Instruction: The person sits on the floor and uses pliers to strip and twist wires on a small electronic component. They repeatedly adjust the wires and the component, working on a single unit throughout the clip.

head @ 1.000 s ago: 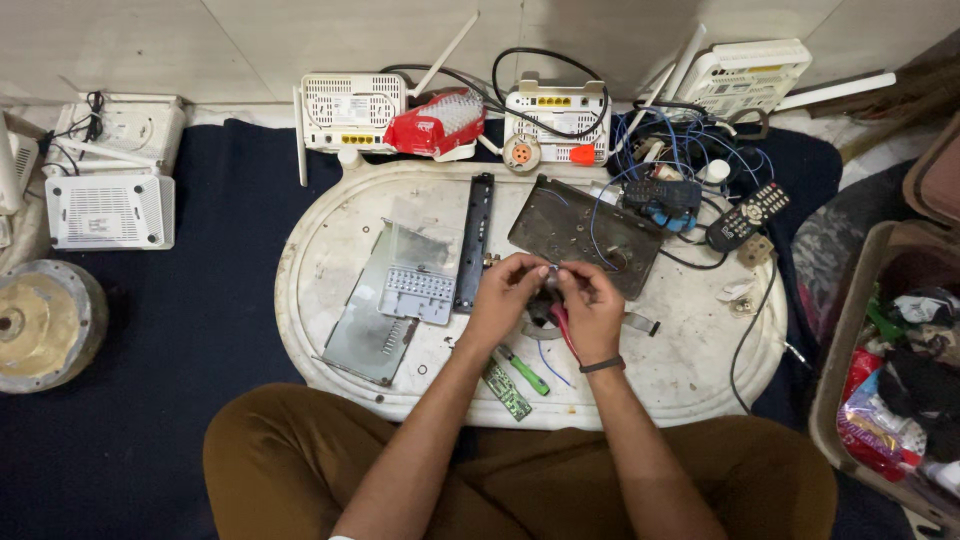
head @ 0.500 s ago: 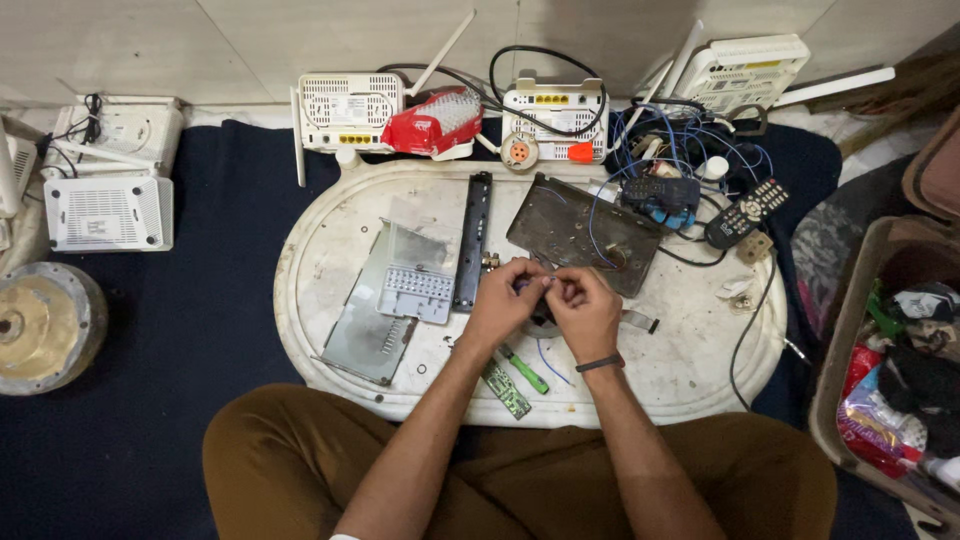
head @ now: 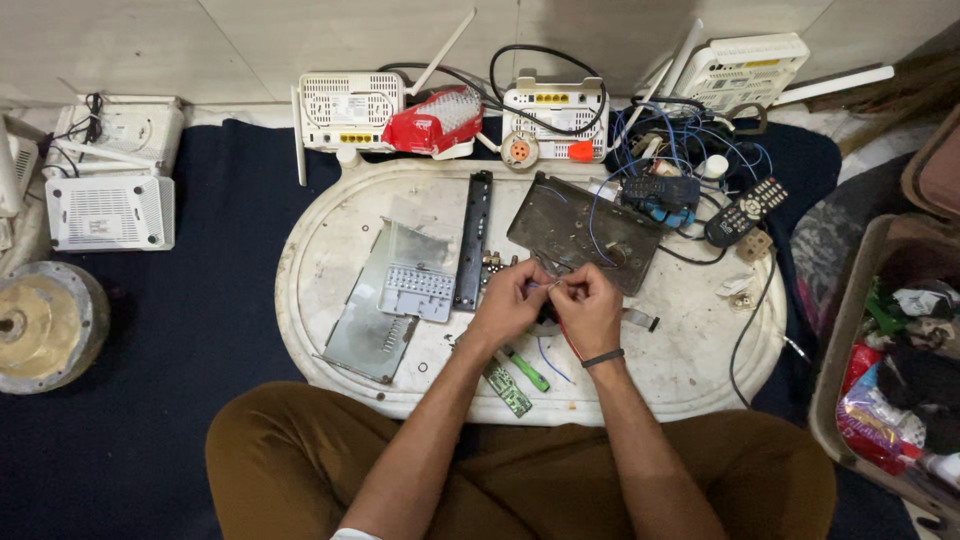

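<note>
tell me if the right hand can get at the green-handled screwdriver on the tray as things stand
Probably yes: the green-handled screwdriver lies uncovered on the white tray, just below the right hand. That hand is pinching a thin wire with the left hand.

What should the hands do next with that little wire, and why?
Probably keep twisting the thin wire between the fingertips: the left hand and right hand pinch it together above the white tray, and its end looks loose, though it is too small to be sure.

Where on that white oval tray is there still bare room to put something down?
Bare patches on the tray: the left rim beside the metal plate, and the near right, between the right hand and the black cable. The far right is crowded with wires and remotes.
</note>
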